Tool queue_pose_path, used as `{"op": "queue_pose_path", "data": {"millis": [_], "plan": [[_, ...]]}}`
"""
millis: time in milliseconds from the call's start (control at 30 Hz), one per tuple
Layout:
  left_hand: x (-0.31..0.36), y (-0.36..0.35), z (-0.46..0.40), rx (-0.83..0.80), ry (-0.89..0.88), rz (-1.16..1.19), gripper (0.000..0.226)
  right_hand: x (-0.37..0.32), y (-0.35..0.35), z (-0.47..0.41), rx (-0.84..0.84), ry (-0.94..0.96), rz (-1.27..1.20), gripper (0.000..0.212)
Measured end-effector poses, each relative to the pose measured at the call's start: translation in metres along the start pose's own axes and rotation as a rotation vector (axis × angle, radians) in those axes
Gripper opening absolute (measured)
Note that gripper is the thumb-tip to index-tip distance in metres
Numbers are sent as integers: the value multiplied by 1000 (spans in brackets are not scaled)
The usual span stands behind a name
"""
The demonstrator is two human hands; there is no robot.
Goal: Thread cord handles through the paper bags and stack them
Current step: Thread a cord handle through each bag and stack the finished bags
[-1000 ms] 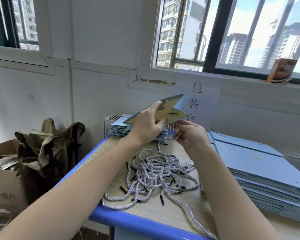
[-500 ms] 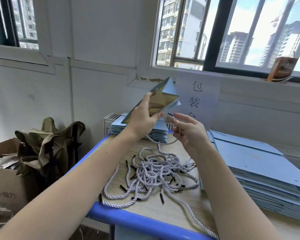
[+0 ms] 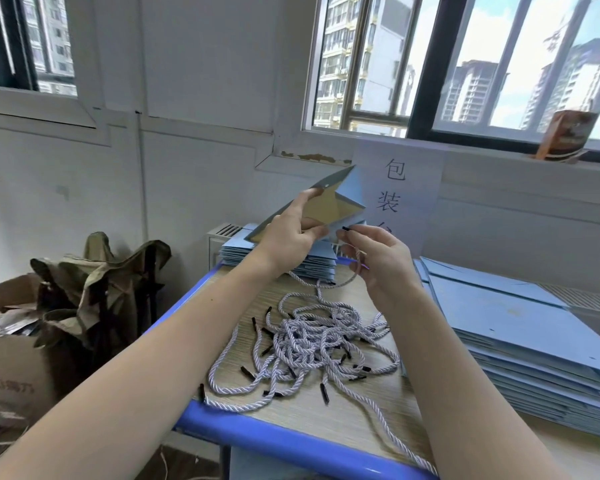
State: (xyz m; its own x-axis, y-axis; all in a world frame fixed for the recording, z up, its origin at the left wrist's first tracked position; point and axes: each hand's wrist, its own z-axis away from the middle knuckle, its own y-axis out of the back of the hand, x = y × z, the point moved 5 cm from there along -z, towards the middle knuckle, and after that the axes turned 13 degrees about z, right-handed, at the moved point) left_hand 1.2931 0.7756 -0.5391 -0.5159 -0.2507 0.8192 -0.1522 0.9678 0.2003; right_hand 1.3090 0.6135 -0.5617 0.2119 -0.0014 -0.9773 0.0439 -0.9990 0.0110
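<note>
fingers on cord tip, loose cords below, bag stacks beside

Both forearms extended forward; the left hand gripped with index finger raised and thumb pressed, while the right hand pinched between thumb and forefinger

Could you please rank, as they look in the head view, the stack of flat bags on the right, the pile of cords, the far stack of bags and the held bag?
1. Right stack, though nearest the camera.
2. Cord pile.
3. Far stack and held bag: too alike; the stack is partly hidden.
</note>
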Motion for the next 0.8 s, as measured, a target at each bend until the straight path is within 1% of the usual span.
{"op": "queue_pose_path", "data": {"millis": [133,233,333,400,500,667,800], "plan": [[0,2,0,47,-24,-9,52,2,1,1,56,0,78,4],[0,5,-1,73,-37,-16,49,1,0,4,69,20,101,6],[-2,6,-2,74,-29,-3,48,-1,-3,6,53,54,117,8],[-3,6,-2,73,-22,7,48,-3,-4,7,74,92,122,10],[-3,5,-2,55,-14,8,47,-9,-2,9,132,166,154,5],[-2,3,-1,29,-22,1,47,-15,-3,11,187,297,327,14],[-4,1,-1,-35,-12,11,49,-13,-4,11,207,307,419,19]]}}
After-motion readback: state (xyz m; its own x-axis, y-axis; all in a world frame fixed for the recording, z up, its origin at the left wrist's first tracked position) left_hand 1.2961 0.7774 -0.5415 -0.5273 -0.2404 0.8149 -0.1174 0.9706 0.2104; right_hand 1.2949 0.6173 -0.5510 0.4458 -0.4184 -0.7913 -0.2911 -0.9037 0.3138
